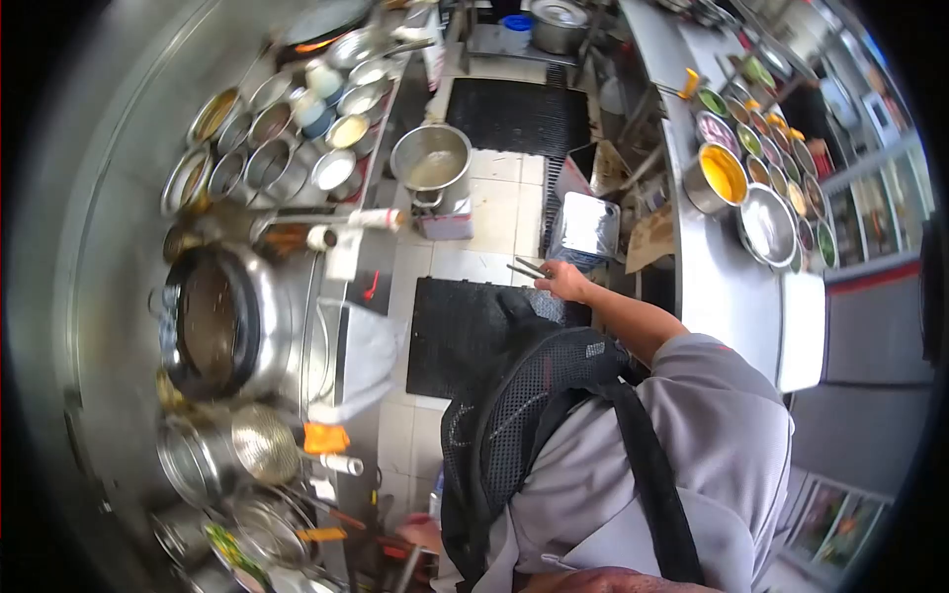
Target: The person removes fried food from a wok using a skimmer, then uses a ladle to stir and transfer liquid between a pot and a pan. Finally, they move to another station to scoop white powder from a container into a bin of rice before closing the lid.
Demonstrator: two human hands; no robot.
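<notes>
My right hand [563,282] reaches out over the aisle, its fingers closed around a dark two-pronged tool [527,268]. The two thin tips stand slightly apart; whether these are tongs or scissors I cannot make out. Below that hand lies a black floor mat [450,336], and a bin with a shiny plastic-covered top [588,225] is close to its right. Low in the view, a blurred skin-coloured patch [423,534] seems to be my left hand, beside the stove counter. Its fingers cannot be made out.
Along the left counter stand a large wok [210,318], a perforated strainer [264,445] and several metal containers [277,166]. A big pot [432,160] rests on a low support in the aisle. The right counter [727,296] carries an orange-filled pot [717,180], a steel bowl [767,225] and several ingredient tubs.
</notes>
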